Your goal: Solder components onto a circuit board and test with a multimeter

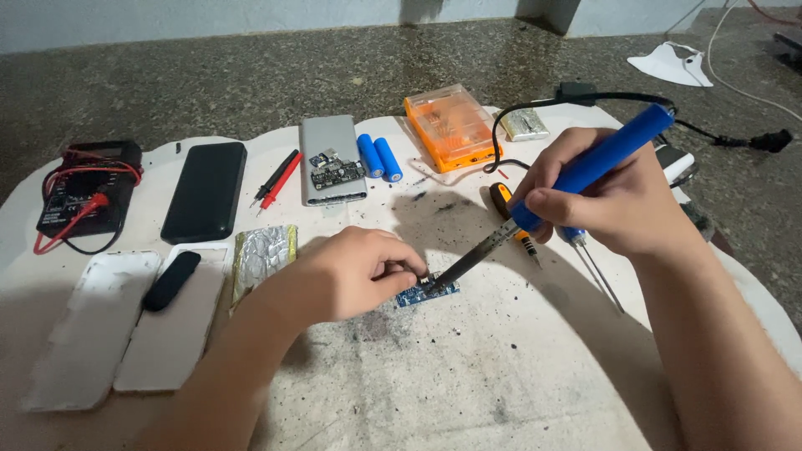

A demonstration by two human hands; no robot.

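Note:
My right hand point(614, 196) grips a blue-handled soldering iron point(585, 167) slanting down to the left, its dark metal tip touching a small blue circuit board point(426, 292) on the white mat. My left hand point(355, 271) rests on the mat with its fingertips pinching the left end of that board. Part of the board is hidden under my fingers.
At the back lie a grey power bank case point(330, 159) with a circuit board on it, two blue cylindrical cells point(380, 157), an orange plastic box point(449, 127), a black phone point(206, 190), a multimeter with red leads point(88, 192). Screwdrivers point(585, 259) lie under my right hand; foil piece point(266, 255), white panels at left.

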